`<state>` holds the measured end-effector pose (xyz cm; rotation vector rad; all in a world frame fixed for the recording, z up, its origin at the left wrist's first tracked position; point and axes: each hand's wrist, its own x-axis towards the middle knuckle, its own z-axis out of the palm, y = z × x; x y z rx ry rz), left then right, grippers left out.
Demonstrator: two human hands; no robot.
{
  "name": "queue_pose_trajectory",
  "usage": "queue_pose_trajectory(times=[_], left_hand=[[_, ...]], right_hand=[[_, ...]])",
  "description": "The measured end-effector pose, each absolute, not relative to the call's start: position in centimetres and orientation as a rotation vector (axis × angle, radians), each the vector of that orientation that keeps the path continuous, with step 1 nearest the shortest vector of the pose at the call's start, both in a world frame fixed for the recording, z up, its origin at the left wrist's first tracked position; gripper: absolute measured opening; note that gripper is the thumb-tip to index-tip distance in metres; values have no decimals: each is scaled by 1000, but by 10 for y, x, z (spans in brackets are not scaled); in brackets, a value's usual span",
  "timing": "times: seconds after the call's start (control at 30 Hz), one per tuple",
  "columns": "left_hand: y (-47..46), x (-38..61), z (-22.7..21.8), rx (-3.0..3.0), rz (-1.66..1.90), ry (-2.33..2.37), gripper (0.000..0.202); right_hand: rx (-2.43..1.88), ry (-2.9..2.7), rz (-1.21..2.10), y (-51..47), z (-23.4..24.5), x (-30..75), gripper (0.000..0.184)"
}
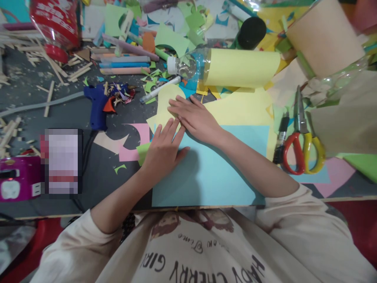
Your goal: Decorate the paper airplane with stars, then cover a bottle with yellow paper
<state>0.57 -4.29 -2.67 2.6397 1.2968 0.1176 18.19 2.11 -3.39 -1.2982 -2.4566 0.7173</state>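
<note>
A light blue sheet of paper [226,169] lies flat at the table's front edge. My left hand [165,147] rests on its upper left corner, fingers stretched out and thumb apart. My right hand [196,116] lies flat, fingers extended to the left, over the top edge of the blue sheet and the yellow paper [238,108] behind it. The fingertips of both hands come close together, and neither hand grips anything. Just beyond them sits a cut yellow paper shape [167,98], partly under my right fingers. Pink paper scraps [132,145] lie left of my left hand.
A plastic bottle wrapped in yellow paper [244,67] lies behind my hands. On the right are scissors [302,137] and a black-handled cutter [282,137]. A blue glue gun [98,104], a phone [62,162] and a purple box [20,179] are on the left. Markers [126,65] and scraps cover the back.
</note>
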Motion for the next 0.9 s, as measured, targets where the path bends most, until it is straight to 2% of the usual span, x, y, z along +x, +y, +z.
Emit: queue_pose_trajectory(times=[0.2,0.73,0.9], left_hand=[[-43,8,-23,2624,44,1286,55],[-51,16,-25,2627,138,1345,43],[-52,14,-29,2627,162,1337,49]], right_hand=[[-1286,-2440,766,22,-36,184,51],[-1116,-2467,793,26,-46,185,47],[-1110,-2366,696,13,-34,191,45]])
